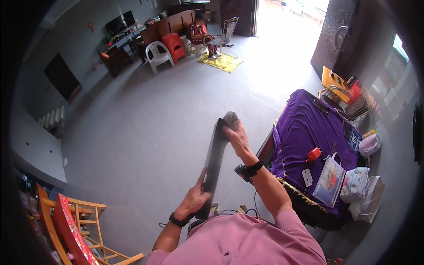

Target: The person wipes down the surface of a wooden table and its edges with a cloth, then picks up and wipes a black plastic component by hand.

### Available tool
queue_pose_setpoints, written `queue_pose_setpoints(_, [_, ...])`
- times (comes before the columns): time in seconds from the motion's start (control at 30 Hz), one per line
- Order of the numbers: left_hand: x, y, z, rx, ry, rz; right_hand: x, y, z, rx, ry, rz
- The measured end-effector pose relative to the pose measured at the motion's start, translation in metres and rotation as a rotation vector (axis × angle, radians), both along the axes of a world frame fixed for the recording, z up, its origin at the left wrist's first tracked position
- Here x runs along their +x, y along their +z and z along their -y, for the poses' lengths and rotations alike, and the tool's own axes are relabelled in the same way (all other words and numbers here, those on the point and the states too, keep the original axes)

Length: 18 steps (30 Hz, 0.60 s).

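You stand over a grey floor with a long, flat black panel [215, 161] held out on edge before you, your left hand [194, 201] clamped round its near end and your right hand [236, 134] pressing a grey cloth [230, 118] against its far end. The step in hand looks like wiping the panel; by that reading, the next move calls for a firm hold at the near end while the cloth is drawn down the smooth, rigid face (its surface seems matte, though the view is too small to be sure). Both hands are closed, the left on the panel, the right on the soft, bunched cloth. The panel hangs in the air, just off the left edge of a table [304, 128] draped in purple fabric with a gold fringe; a red tool [313, 154] and clear plastic bags [329, 181] lie near the table's front edge.
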State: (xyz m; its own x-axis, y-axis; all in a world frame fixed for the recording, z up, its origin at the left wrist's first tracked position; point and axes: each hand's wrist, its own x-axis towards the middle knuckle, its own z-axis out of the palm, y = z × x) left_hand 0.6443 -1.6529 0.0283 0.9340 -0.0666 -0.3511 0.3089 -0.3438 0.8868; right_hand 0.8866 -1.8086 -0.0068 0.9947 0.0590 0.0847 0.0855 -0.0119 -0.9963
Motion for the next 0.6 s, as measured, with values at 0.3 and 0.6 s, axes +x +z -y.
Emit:
queue_pose_setpoints(0.3, [0.002,-0.04,0.006,-0.484,0.308,-0.079,0.001,-0.033,0.01,0.106,-0.099,0.027])
queue_pose_setpoints(0.6, [0.007,-0.073,0.013,-0.339,0.238,-0.006,-0.033,-0.014,0.023,-0.158,-0.105,0.286])
